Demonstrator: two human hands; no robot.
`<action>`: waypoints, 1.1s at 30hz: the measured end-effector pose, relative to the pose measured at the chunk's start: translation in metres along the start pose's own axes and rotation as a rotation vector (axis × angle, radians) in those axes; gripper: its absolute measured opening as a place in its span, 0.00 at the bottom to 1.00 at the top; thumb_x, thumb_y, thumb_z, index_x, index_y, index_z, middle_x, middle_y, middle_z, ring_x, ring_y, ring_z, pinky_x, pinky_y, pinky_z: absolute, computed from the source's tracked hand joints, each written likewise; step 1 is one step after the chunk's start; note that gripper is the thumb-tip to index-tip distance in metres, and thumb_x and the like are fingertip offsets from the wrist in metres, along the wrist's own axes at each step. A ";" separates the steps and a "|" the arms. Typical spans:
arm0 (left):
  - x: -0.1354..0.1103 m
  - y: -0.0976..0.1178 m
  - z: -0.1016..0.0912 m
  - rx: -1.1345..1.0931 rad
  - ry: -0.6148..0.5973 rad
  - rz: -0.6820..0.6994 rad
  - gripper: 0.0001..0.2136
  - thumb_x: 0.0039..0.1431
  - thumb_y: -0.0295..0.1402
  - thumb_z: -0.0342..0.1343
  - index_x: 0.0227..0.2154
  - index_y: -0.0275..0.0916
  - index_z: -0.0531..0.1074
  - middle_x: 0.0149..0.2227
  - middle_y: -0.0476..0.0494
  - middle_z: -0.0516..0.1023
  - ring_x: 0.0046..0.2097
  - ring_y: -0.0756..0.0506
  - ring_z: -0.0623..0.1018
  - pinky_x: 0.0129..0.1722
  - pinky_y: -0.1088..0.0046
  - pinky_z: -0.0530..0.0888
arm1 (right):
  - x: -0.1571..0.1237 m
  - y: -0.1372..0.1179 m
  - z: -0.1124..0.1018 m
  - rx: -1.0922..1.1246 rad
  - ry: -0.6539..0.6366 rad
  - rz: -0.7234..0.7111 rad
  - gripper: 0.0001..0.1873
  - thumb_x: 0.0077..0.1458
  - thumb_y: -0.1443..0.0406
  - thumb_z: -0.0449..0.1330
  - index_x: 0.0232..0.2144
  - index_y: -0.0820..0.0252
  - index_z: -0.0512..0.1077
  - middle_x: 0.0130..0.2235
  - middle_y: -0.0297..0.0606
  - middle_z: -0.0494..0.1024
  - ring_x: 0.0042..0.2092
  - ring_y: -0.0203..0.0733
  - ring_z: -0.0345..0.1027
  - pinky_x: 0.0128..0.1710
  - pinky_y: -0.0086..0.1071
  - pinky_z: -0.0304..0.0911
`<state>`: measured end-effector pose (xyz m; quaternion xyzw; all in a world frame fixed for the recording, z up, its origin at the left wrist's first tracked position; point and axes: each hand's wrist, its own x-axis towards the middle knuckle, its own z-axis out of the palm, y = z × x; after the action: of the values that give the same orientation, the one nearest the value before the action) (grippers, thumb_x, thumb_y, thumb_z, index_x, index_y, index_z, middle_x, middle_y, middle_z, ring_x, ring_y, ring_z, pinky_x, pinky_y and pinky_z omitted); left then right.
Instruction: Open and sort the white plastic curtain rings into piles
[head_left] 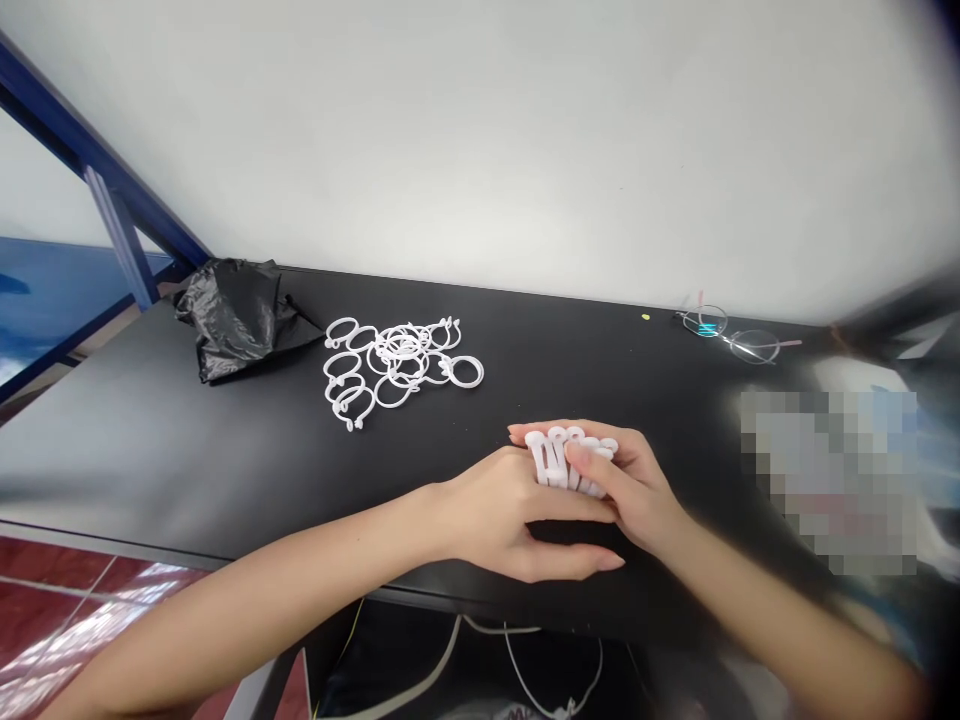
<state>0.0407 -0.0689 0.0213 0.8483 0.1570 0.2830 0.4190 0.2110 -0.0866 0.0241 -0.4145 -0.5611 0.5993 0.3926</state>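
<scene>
**Item 1, your left hand:** closed, curled around a bundle of slotted white plastic clips from the near side. Its fingers lie across the lower part of the bundle, and the hand rests on or just above the worktop.

**Item 2, your right hand:** also closed on the same bundle, coming in from the far right. Its thumb presses on the clips, and its fingers reach over the far side.

**Item 3, the clips:** several pieces stacked side by side, held between your two hands near the front of the black worktop. Their exact number is hidden by your fingers.

**Item 4, open white plastic rings:** a loose, overlapping pile to the left of your hands, well apart from them.

**Item 5, a crumpled black plastic bag:** lying at the back left of the worktop, just beside the pile of rings.

**Item 6, a pair of clear-framed glasses:** lying at the back right, against the white wall.

**Item 7, a pixelated patch:** covering the right side of your view; what lies beneath it cannot be made out.
</scene>
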 end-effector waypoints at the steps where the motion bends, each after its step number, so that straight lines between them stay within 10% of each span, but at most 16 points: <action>1: 0.000 0.001 -0.001 -0.042 0.011 -0.006 0.11 0.59 0.38 0.57 0.38 0.40 0.81 0.33 0.37 0.81 0.35 0.41 0.78 0.40 0.65 0.75 | 0.000 -0.001 0.001 -0.006 0.021 -0.007 0.14 0.60 0.55 0.59 0.44 0.51 0.80 0.48 0.40 0.81 0.48 0.52 0.76 0.49 0.43 0.72; 13: 0.007 0.008 -0.013 -0.425 -0.007 -0.157 0.12 0.58 0.28 0.52 0.40 0.37 0.80 0.40 0.41 0.82 0.45 0.42 0.80 0.49 0.65 0.76 | 0.007 -0.001 -0.002 -0.055 0.065 0.038 0.16 0.53 0.54 0.65 0.43 0.52 0.80 0.44 0.41 0.82 0.45 0.50 0.77 0.46 0.42 0.74; 33: 0.006 0.003 -0.017 -0.370 -0.148 -0.106 0.12 0.53 0.24 0.50 0.32 0.35 0.80 0.31 0.41 0.79 0.35 0.45 0.76 0.37 0.70 0.73 | 0.007 0.001 0.003 -0.115 0.133 0.057 0.12 0.58 0.56 0.61 0.38 0.52 0.82 0.43 0.37 0.83 0.45 0.48 0.78 0.46 0.39 0.73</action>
<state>0.0351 -0.0567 0.0341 0.7659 0.1153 0.2214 0.5925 0.2055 -0.0817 0.0229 -0.4911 -0.5555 0.5481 0.3871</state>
